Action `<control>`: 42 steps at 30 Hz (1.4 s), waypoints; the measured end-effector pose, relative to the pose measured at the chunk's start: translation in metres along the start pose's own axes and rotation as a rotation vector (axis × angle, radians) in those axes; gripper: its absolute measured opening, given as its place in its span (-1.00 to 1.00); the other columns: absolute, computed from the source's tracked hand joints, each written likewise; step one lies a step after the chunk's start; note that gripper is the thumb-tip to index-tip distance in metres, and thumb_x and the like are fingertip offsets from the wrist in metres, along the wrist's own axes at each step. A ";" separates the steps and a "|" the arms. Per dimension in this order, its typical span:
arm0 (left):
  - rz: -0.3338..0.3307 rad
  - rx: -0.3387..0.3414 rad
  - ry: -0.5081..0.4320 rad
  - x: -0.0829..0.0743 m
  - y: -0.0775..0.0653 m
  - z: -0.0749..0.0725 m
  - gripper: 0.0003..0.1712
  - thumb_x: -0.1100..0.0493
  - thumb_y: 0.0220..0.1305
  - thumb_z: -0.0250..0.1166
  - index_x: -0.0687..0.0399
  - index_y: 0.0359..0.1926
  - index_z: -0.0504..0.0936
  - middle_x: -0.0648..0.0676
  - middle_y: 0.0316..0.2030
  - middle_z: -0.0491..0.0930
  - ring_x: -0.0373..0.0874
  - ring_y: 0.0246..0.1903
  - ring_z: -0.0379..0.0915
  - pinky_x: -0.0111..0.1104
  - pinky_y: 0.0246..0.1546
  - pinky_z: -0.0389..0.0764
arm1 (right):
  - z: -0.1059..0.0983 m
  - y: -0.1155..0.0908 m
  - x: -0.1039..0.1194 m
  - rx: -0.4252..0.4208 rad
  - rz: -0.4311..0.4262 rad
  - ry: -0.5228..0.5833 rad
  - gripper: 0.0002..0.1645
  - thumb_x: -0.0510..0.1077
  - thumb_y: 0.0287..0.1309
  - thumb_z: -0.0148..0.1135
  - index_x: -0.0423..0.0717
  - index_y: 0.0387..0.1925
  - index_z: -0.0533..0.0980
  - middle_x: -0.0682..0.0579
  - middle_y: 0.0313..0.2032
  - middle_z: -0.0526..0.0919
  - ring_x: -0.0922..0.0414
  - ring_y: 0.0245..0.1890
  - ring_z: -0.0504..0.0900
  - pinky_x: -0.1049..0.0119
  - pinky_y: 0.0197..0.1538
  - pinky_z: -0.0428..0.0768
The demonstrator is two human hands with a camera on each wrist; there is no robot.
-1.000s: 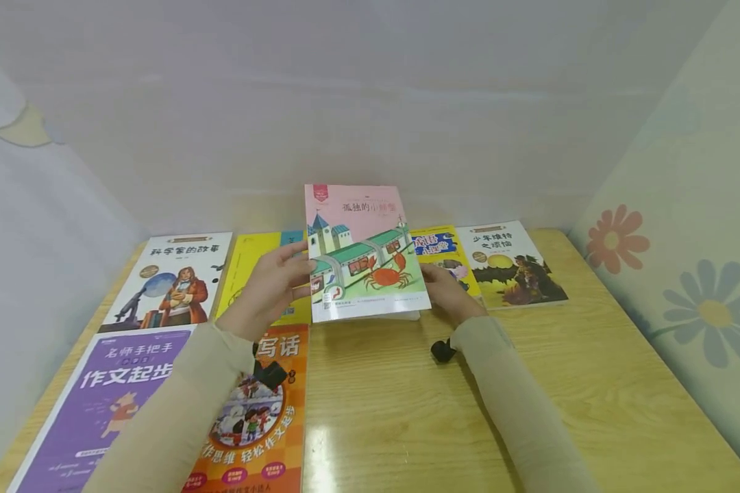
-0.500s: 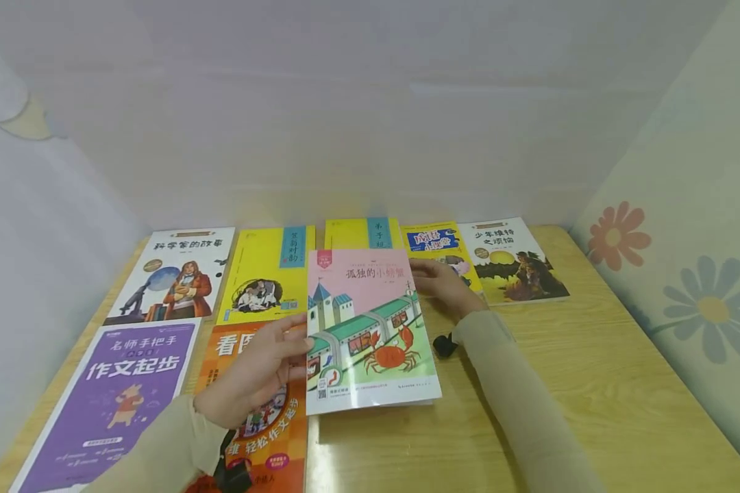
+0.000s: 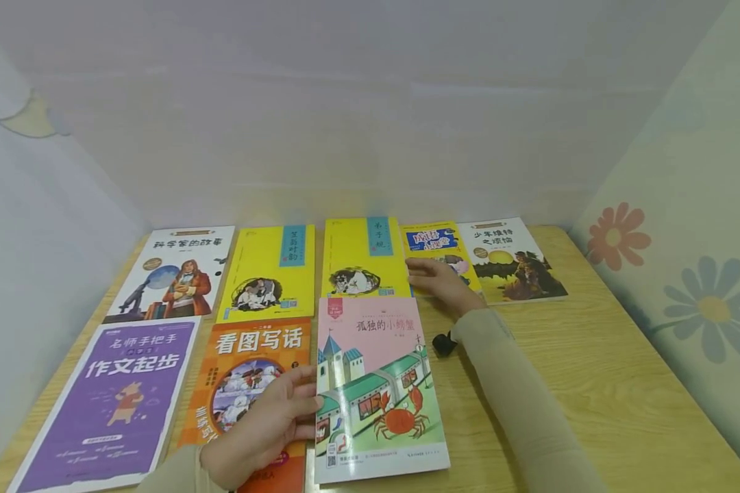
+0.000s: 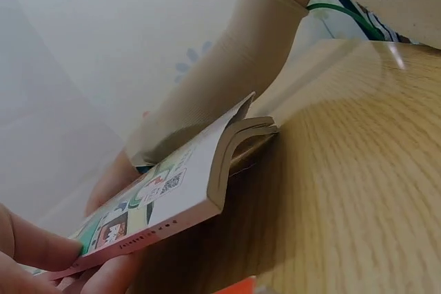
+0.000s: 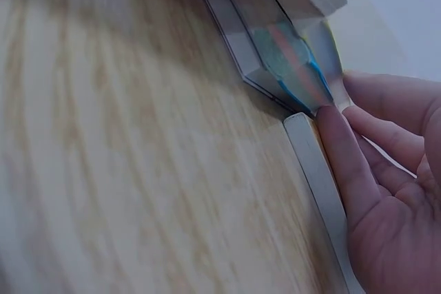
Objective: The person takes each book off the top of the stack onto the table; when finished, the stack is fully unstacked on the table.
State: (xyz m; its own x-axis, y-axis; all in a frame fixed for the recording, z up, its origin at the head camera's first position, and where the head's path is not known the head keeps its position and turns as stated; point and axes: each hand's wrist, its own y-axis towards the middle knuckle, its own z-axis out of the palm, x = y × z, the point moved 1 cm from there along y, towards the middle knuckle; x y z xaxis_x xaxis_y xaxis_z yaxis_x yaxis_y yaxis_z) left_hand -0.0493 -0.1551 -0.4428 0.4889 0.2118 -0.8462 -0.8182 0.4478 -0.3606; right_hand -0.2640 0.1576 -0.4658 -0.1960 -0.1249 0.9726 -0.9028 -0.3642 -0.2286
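A glossy pink paperback book with a red crab and green train on its cover (image 3: 379, 383) is held cover up over the light wood-grain table (image 3: 598, 390), right of an orange paperback (image 3: 253, 363) and nearer the person than a yellow paperback with a blue title strip (image 3: 353, 250). Its long axis runs away from the person, the title end pointing toward the back and slightly left. The left hand (image 3: 265, 424) pinches the spine, raised off the table. The right hand (image 3: 444, 284) reaches the yellow paperback's right edge; whether it grips anything cannot be told.
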 end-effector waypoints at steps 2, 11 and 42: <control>-0.008 -0.008 -0.006 0.004 -0.002 0.001 -0.25 0.39 0.46 0.07 0.42 0.50 -0.10 0.19 0.10 0.63 0.00 -0.09 0.68 -0.12 -0.12 0.75 | 0.000 0.002 0.001 -0.018 -0.001 -0.027 -0.42 -0.13 0.44 0.21 0.08 0.43 0.37 0.05 0.32 0.47 0.01 0.31 0.46 0.02 0.44 0.34; -0.041 -0.076 0.000 0.014 -0.003 0.000 -0.28 0.40 0.46 0.04 0.46 0.49 -0.09 0.23 0.11 0.63 0.03 -0.09 0.69 -0.09 -0.14 0.75 | -0.001 0.002 0.006 -0.057 -0.019 -0.162 -0.39 -0.07 0.41 0.26 0.07 0.43 0.38 0.01 0.26 0.53 0.03 0.29 0.47 0.02 0.48 0.26; 0.044 -0.128 0.665 -0.056 -0.003 -0.015 -0.45 0.10 0.51 0.17 0.45 0.31 0.46 0.32 0.13 0.63 0.12 0.03 0.66 -0.12 -0.05 0.72 | -0.001 0.002 0.002 -0.083 -0.005 -0.198 -0.39 -0.01 0.39 0.29 0.13 0.41 0.42 0.10 0.29 0.52 0.07 0.34 0.42 0.03 0.51 0.20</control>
State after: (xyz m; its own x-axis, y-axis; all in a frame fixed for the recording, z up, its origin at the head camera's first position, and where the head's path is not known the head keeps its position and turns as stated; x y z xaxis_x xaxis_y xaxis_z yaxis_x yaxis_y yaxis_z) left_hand -0.0791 -0.1810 -0.4003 0.1975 -0.3702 -0.9077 -0.8826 0.3359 -0.3290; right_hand -0.2664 0.1577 -0.4640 -0.1192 -0.3054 0.9447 -0.9337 -0.2891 -0.2112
